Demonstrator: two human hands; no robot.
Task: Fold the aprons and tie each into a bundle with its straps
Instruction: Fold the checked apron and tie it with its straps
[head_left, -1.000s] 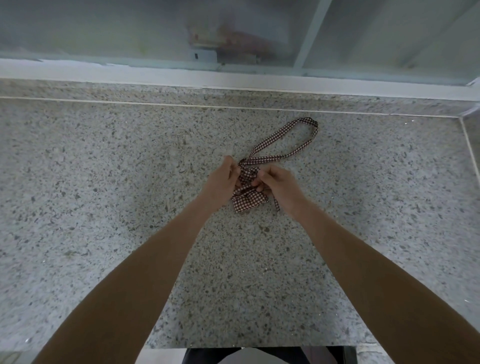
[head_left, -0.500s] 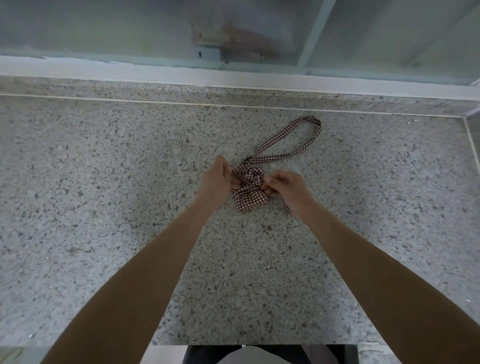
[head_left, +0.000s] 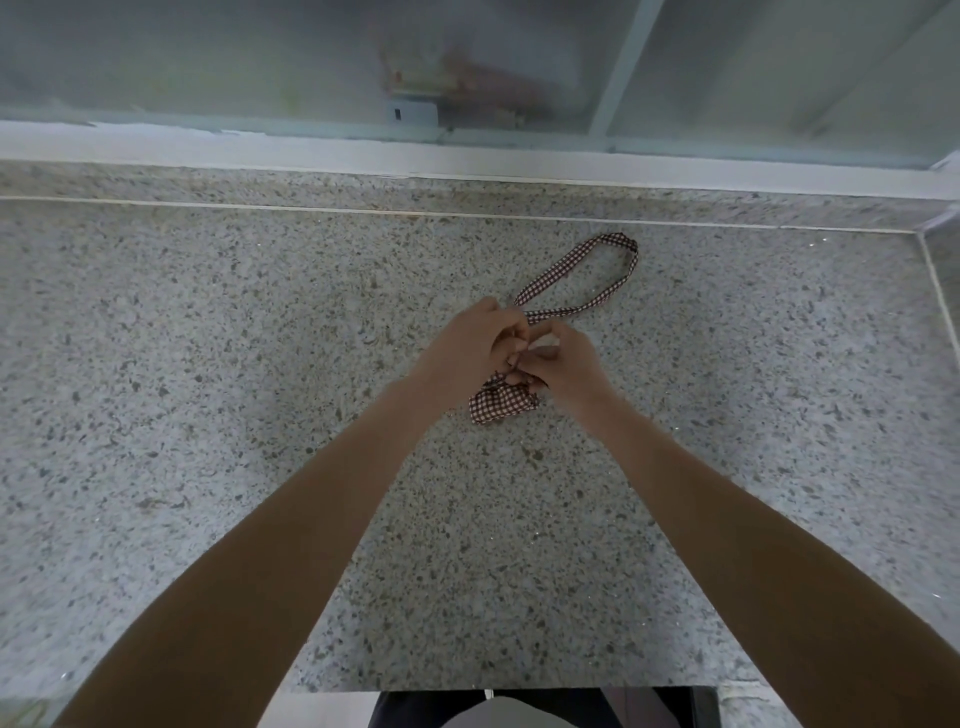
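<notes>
A small bundle of red-and-white checked apron (head_left: 497, 406) lies on the speckled granite counter (head_left: 260, 364), mostly covered by both hands. Its strap loop (head_left: 592, 275) runs away from the bundle toward the back right and lies flat. My left hand (head_left: 475, 348) is over the top of the bundle with fingers curled, gripping the strap near the knot. My right hand (head_left: 569, 364) sits close against it from the right, its fingers pinching the strap at the bundle. The knot itself is hidden between the hands.
A raised granite ledge and white frame (head_left: 467, 171) with frosted glass run along the back. A corner wall (head_left: 940, 291) closes the counter at the right. The counter's front edge (head_left: 519, 688) is near my body.
Both hands have closed together over the bundle, the left one moving right and up over the knot. The bundle sits slightly nearer; the strap loop stays in place.
</notes>
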